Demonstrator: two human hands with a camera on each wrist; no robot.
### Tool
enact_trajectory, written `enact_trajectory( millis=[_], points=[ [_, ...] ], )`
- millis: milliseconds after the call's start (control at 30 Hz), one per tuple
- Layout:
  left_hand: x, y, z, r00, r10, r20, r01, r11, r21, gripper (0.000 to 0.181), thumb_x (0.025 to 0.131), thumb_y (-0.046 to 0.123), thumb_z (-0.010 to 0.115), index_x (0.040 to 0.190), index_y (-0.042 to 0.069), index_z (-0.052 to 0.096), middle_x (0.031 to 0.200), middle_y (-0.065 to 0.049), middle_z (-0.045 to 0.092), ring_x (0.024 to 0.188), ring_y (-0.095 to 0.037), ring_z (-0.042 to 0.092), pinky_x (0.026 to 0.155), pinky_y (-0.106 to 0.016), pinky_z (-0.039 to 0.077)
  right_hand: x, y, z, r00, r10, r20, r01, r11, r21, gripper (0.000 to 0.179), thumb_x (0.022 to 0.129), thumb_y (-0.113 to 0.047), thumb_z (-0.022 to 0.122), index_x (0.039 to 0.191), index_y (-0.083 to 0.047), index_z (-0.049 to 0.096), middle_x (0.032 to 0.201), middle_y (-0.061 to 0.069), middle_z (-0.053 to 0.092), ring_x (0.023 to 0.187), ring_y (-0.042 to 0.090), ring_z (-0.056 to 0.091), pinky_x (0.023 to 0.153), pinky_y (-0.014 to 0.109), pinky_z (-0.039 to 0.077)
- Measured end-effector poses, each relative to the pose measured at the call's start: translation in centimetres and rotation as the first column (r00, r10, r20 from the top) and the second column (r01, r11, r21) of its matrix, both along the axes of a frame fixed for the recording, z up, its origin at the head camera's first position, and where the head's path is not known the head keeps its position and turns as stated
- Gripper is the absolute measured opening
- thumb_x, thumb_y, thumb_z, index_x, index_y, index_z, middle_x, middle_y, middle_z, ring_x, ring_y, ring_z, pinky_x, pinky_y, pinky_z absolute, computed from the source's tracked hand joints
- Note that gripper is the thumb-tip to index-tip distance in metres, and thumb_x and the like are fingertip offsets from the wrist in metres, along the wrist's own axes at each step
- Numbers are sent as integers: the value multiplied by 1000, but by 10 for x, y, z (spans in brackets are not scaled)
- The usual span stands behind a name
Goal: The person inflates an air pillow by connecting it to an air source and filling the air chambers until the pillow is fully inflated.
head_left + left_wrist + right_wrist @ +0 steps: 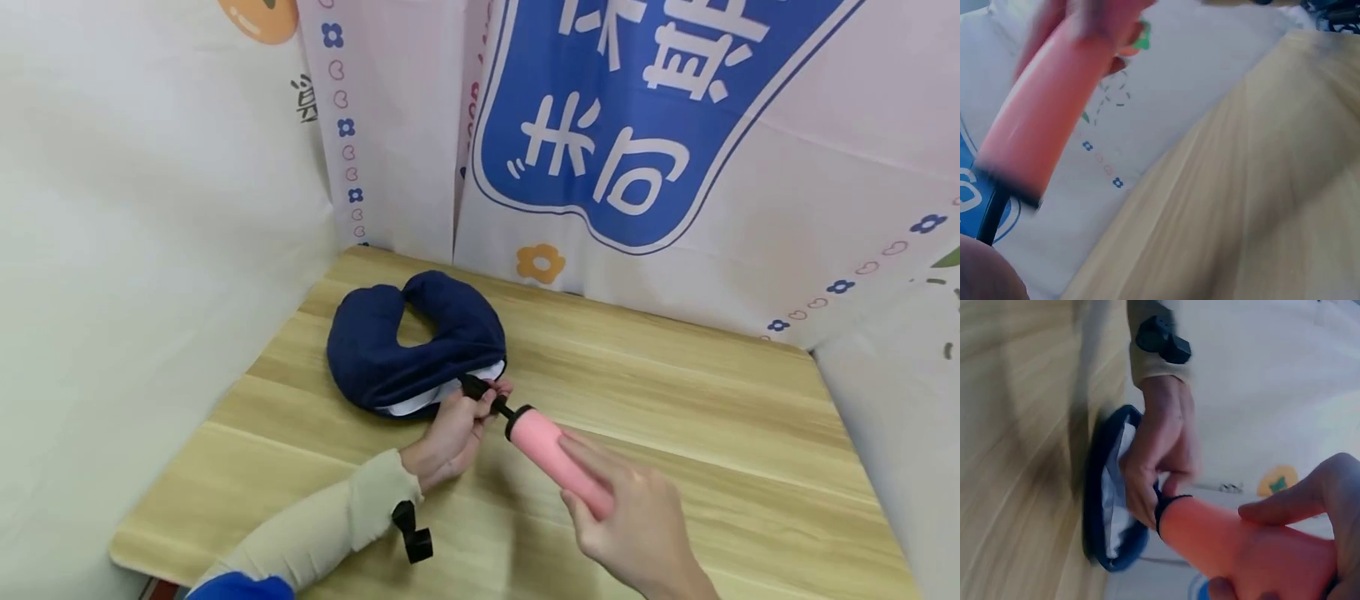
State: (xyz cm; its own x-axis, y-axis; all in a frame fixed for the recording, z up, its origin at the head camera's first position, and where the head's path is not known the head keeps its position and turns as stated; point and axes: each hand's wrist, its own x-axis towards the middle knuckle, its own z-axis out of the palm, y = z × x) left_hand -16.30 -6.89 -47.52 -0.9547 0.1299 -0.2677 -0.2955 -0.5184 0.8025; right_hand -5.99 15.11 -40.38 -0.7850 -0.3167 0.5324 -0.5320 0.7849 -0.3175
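A navy U-shaped neck pillow [375, 350] lies on the table, its near edge parted over a white inner layer [416, 402]. At that opening my left hand [457, 433] pinches the black end piece [474, 386] of a pink hand air pump [551, 454]. A thin black rod [503, 408] shows between this piece and the pink barrel. My right hand [637, 517] grips the barrel, thumb on one side and fingers on the other, also seen in the right wrist view. Whether the black tip sits in a valve is hidden by my left fingers.
The wood-grain table [675, 400] extends to the right of the pillow. White printed cloth [405, 125] hangs behind and along both sides. A black strap and small block [412, 533] hang from my left sleeve.
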Motion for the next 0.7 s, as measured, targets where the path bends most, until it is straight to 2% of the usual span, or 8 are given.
enact_trajectory(
  millis=[133,267,367,433,467,567,633,700],
  points=[
    [3,1,-1,1000,-9,-3,9,1000,12,18,109,-2,45,126,-5,50,129,-8,64,117,-9,66,102,-18,54,-12,-15,-16,999,20,-27,-19,1000,17,60,71,-15,87,129,-21,77,129,-9,77,78,6,73,57,25,52],
    [-8,-4,-1,998,37,-49,-37,999,2,23,104,-10,52,127,-11,51,114,-6,71,106,-10,72,98,-22,58,-12,-3,-29,997,69,20,-69,998,7,64,79,-18,89,140,-22,70,139,-8,71,107,15,78,80,29,63],
    [-19,-9,-1,998,39,-56,-40,999,-10,28,101,-14,54,129,-13,50,108,-5,74,102,-12,75,97,-23,60,-1,20,-30,995,76,71,-76,997,-3,71,81,-19,91,146,-26,65,144,-7,68,119,20,74,103,18,54],
    [-24,-10,-4,999,34,-38,-34,999,-5,29,101,-14,53,130,-13,49,107,-3,75,101,-11,75,97,-23,59,7,35,-29,994,79,81,-81,997,14,73,80,-19,92,148,-27,63,145,-5,68,120,21,74,109,9,44],
    [-26,-11,-4,999,36,-20,-36,999,3,27,102,-14,52,129,-12,50,106,-3,74,100,-10,75,97,-22,59,10,42,-26,994,83,71,-86,996,32,74,79,-20,92,147,-27,64,144,-5,68,118,21,74,109,7,42],
    [-33,-13,-5,997,82,5,-82,995,49,22,102,-15,49,123,-9,51,102,-3,74,99,-10,74,97,-22,59,16,55,-15,995,103,14,-104,992,68,63,85,-29,89,144,-24,67,139,-4,72,112,20,77,101,9,50],
    [-35,-11,-4,994,108,7,-108,991,76,19,102,-15,48,118,-7,52,100,-3,73,99,-12,73,97,-21,59,16,54,-9,995,95,-36,-92,992,84,61,83,-29,89,141,-23,69,135,-5,74,105,19,79,88,17,59],
    [-34,-5,-4,996,94,8,-94,992,84,19,103,-13,47,120,-7,53,103,-3,71,106,-14,71,98,-20,58,12,45,-7,995,69,-65,-64,994,85,57,82,-27,87,138,-22,72,132,-5,75,96,14,80,75,23,60]
  ],
)
